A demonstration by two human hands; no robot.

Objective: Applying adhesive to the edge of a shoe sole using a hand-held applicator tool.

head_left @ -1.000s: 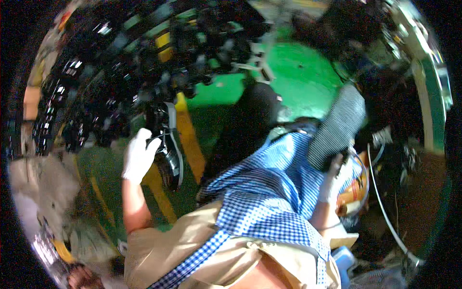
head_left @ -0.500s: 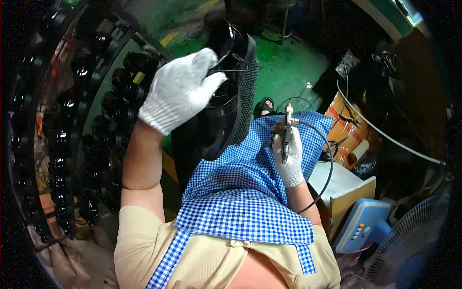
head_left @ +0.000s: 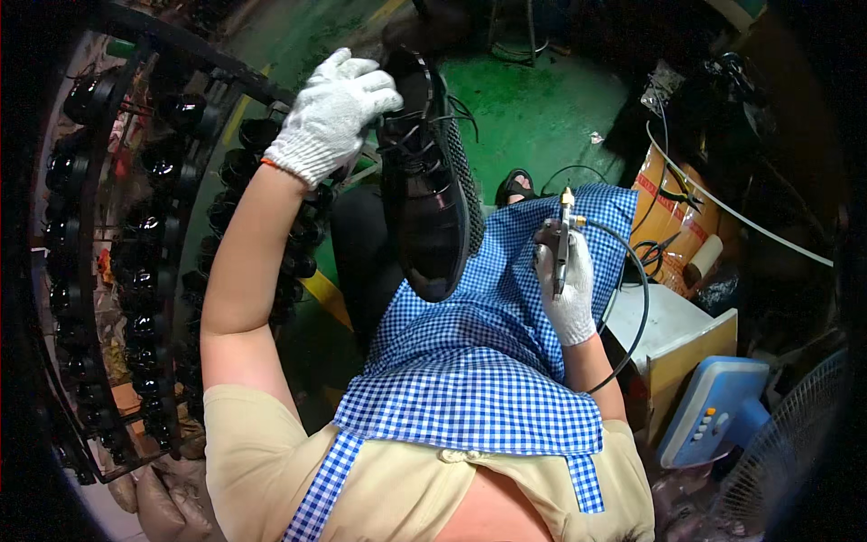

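Observation:
A glossy black lace-up shoe [head_left: 421, 217] stands in front of me, its toe pointing toward me and a textured sole edge along its right side. What supports it is hard to make out. My left hand [head_left: 336, 113], in a white knit glove, is beside the shoe's far left edge with its fingers apart, the fingertips at the upper. Black laces [head_left: 459, 113] hang loose on the shoe's right side. Over my lap, my gloved right hand [head_left: 567, 285] is closed around a small metal spray gun [head_left: 564, 239] with a brass nozzle pointing away. A dark hose [head_left: 643, 298] runs from it.
At the left stands a rack [head_left: 135, 244] with several black shoes. On the right are a cardboard box [head_left: 691, 348], scissors [head_left: 655, 253], pliers [head_left: 679, 191], a pale hose [head_left: 741, 230] and a blue and white fan base [head_left: 713, 411]. A sandalled foot [head_left: 517, 187] rests on the green floor.
My left hand has let go of the shoelace and moved up and left to the shoe's edge. The lace now hangs down. The spray gun stays in my right hand.

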